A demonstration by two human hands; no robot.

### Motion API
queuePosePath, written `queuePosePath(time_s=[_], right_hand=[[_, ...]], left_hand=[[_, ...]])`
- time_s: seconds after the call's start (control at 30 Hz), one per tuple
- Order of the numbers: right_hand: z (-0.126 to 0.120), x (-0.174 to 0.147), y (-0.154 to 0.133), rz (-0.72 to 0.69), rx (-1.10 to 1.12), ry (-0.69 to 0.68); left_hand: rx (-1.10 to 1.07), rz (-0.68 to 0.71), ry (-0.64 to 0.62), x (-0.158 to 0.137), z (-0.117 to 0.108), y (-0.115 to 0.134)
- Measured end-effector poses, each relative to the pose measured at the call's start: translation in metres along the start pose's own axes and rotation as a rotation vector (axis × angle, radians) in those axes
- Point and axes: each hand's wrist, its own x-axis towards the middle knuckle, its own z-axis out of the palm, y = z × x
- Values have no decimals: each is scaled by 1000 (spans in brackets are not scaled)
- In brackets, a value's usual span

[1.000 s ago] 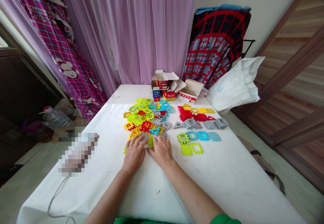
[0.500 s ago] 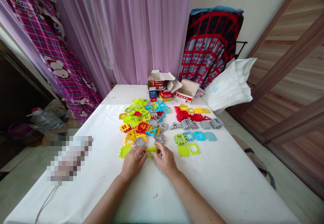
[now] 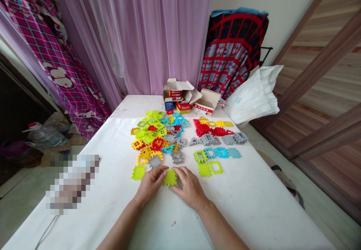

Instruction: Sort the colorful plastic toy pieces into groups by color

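A lime-green square building tile (image 3: 170,177) with notched edges lies between my two hands, its flat face turned up. My left hand (image 3: 150,184) pinches its left edge between thumb and fingers. On the other side, my right hand (image 3: 189,186) has its thumb and fingers spread apart around the right edge. Just left of my left hand is another lime-green tile (image 3: 138,172). Beyond my fingers sit a grey solid tile (image 3: 154,162) and a grey window-like tile (image 3: 177,157), at the near end of a mixed heap of colourful tiles (image 3: 153,129).
To the right, tiles stand grouped by colour: red tiles (image 3: 211,130), grey tiles (image 3: 208,139), blue tiles (image 3: 222,152) and green tiles (image 3: 205,169). Open small cartons (image 3: 183,99) are at the back of the white-covered table (image 3: 254,208). A white bag (image 3: 254,95) stands beyond the right corner.
The lime-green tile between my hands, tilted nearly edge-on before, now shows its full face and is slightly nearer me. My right hand's fingers have spread away from it.
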Motion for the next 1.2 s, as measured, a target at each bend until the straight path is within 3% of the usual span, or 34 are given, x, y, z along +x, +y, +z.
queuePosePath(time_s=[0.17,0.37,0.63,0.8,1.2], right_hand=[[-14,-8,2,40,-96,79],[-54,-33,43,144,-278,164],[-111,-34,76,194,-327,-97],[-118,-25,81,159,-336,-200],[-113,-20,74,148,-390,-182]], left_hand=[[179,63,11,-4,-2,8],[276,76,37,-4,-2,12],[359,149,67,-4,0,9],[363,162,80,-3,0,7],[338,159,73,-3,-1,8]])
